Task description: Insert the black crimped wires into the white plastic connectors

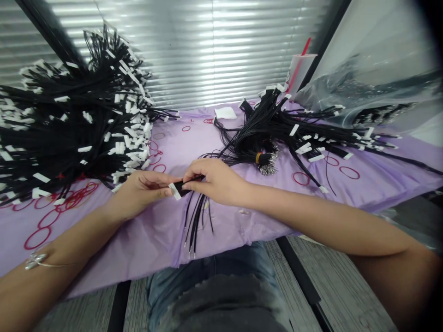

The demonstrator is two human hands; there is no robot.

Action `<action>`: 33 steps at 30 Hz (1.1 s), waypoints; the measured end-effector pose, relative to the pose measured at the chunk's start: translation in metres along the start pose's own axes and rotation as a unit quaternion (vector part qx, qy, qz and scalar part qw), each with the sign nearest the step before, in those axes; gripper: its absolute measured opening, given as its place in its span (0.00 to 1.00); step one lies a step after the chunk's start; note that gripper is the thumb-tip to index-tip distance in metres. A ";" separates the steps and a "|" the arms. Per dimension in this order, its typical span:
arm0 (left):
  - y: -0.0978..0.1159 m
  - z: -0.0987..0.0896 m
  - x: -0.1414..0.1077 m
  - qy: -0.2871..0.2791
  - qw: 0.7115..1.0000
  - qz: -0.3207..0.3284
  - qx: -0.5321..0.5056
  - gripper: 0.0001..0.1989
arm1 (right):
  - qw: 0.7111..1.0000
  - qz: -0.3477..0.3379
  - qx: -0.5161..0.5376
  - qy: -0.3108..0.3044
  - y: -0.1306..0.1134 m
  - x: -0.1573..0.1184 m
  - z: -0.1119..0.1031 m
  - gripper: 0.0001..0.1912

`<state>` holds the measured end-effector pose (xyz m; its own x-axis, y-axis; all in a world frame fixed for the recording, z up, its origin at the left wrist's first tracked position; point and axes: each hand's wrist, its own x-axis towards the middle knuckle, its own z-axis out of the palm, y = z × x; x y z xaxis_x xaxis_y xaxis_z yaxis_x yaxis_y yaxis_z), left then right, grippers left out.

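Pinching black wires point(181, 188), hands point(216, 180) flank a white connector point(175, 191), any lettering unreadable.

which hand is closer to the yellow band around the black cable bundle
Right. The right hand is left of the yellow band and nearer the viewer; the left hand is farther left, beyond the right one.

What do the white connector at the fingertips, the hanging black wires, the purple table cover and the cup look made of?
White connector: probably plastic; matte, blocky. 
Black wires: likely plastic-coated metal; pale, shiny tips. 
Purple table cover: thin, creased, faint sheen; plastic or fabric, unclear. 
Cup: likely plastic; smooth, translucent.
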<state>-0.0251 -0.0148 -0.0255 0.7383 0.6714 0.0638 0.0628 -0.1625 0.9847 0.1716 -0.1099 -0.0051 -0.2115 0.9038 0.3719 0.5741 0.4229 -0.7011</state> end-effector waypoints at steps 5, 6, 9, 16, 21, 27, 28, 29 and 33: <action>0.000 0.004 0.002 0.010 1.000 0.000 -0.021 0.11 | 1.000 -0.002 -0.007 0.017 -0.002 -0.002 0.005 0.04; 0.001 0.005 0.002 0.012 1.000 0.001 -0.026 0.10 | 1.000 -0.004 -0.007 0.020 -0.001 -0.002 0.006 0.04; 0.002 0.008 0.002 0.019 0.999 0.004 -0.044 0.11 | 1.000 -0.003 -0.005 0.026 0.000 -0.001 0.007 0.04; 0.012 0.016 0.003 0.035 0.988 0.000 -0.149 0.11 | 0.969 -0.141 -0.161 0.128 -0.007 0.001 -0.019 0.09; 0.019 0.006 0.010 0.180 0.963 -0.093 -0.177 0.10 | 0.937 -0.210 -0.186 -0.209 -0.002 0.003 -0.026 0.09; 0.019 0.001 0.017 0.222 0.947 -0.148 -0.179 0.07 | 0.920 -0.163 -0.167 -0.315 0.010 0.002 -0.013 0.06; 0.019 0.001 0.016 0.218 0.948 -0.148 -0.179 0.06 | 0.920 -0.161 -0.171 -0.314 0.010 0.002 -0.013 0.06; 0.018 0.001 0.016 0.213 0.950 -0.144 -0.179 0.04 | 0.920 -0.161 -0.176 -0.311 0.009 0.001 -0.013 0.06; 0.014 0.000 0.014 0.201 0.962 -0.096 -0.161 0.05 | 0.930 -0.196 -0.157 -0.268 0.009 -0.001 -0.011 0.06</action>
<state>-0.0142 -0.0077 -0.0105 0.4110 0.9023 -0.1306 -0.0859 0.1810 0.9797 0.1855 -0.1076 -0.0048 -0.7686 0.6230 0.1450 0.5554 0.7625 -0.3319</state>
